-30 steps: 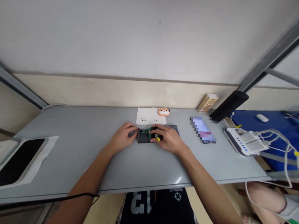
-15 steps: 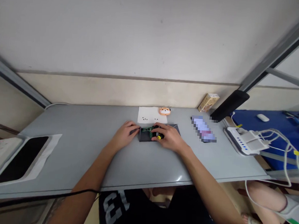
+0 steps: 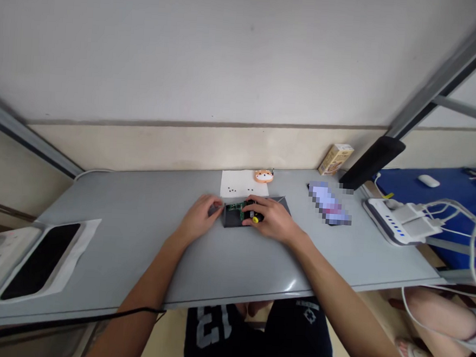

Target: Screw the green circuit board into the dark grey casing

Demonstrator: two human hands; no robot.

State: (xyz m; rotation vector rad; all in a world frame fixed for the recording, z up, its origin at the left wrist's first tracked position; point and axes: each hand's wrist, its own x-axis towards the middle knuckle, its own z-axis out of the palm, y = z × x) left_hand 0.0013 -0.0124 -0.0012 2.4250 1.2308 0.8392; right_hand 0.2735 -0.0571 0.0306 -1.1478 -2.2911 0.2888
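Observation:
A dark grey case (image 3: 232,220) lies on the desk with its inside showing, and a green circuit board (image 3: 233,206) sits in it. My left hand (image 3: 201,215) is at the left end of the case, thumb and forefinger closed on a dark grey edge there. Over the right part of the case rests my right hand (image 3: 275,219), its fingers curled round a black-and-yellow screwdriver (image 3: 255,219), mostly hidden. Just behind, several tiny dark screws (image 3: 232,190) lie on a white paper (image 3: 242,179). An orange animal-faced case (image 3: 263,176) stands on that paper's right corner.
A phone with a blurred screen (image 3: 328,204) lies to the right, near a small carton (image 3: 336,159) and a black post. Further right is a white power strip (image 3: 398,222) with cables. At left, a dark phone (image 3: 42,263) rests on paper. Another person's leg (image 3: 440,315) is at lower right.
The view has shifted slightly. My left fingers have moved a little at the case's left end; my right hand keeps its grip in nearly the same place.

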